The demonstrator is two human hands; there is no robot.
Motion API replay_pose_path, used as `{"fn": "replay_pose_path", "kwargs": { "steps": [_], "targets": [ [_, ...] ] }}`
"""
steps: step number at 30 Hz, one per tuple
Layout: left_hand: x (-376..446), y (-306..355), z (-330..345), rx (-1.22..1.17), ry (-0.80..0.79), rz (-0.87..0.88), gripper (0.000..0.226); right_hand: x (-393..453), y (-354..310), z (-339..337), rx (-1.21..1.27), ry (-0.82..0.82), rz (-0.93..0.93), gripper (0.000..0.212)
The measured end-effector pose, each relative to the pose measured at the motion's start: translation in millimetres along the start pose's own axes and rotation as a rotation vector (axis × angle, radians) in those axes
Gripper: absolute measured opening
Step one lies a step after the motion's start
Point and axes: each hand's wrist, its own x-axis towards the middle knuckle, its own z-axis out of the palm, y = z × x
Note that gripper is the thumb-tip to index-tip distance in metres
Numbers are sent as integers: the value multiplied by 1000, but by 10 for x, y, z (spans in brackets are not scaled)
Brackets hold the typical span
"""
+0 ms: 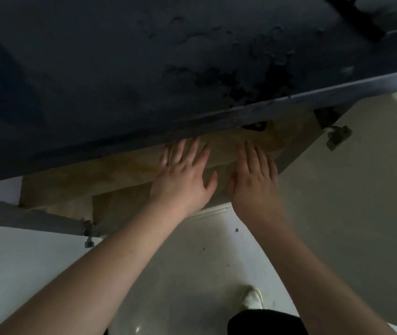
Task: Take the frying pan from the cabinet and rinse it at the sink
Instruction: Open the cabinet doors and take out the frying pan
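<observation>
Both bare forearms reaching forward from the near edge, converging toward the middle. Left hand (183, 175) flat, palm down, fingers straight and spread, thumb angled out to the right. Right hand (255, 180) just beside it on the right, also palm down, fingers straight and close together, pointing far. Hands near each other but apart. Nothing gripped by either hand.

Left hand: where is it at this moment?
In the head view, the left hand reaches, fingers spread, into the open cabinet below the dark countertop, beside the right hand.
</observation>
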Motion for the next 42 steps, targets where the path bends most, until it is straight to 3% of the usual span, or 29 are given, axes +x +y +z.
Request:
{"fn": "replay_pose_path", "kwargs": {
  "steps": [9,12,16,19,23,33,36,39,42],
  "targets": [
    [519,-108,492,-41,194,2,75,584,30,489,10,342,-92,55],
    [629,-180,677,-57,248,-5,79,686,70,574,-36,372,-110,54],
    [714,-232,915,-117,333,-13,66,854,212,562,-93,416,-68,55],
    [766,-241,1002,-130,369,0,66,1004,259,533,-183,363,-89,57],
    [815,-226,1099,-96,424,5,68,1144,239,448,-262,110,-87,54],
    [764,-236,1101,-130,428,31,64,985,78,411,-280,177,-83,41],
    [737,-246,1049,-354,437,-47,54,948,-17,357,-208,130,-108,37],
    [708,-297,971,-800,344,-192,42,958,-115,262,-132,-9,-105,39],
    [729,-370,917,-1260,187,-382,44,986,-184,142,-32,-140,-102,34]
  ]
}}
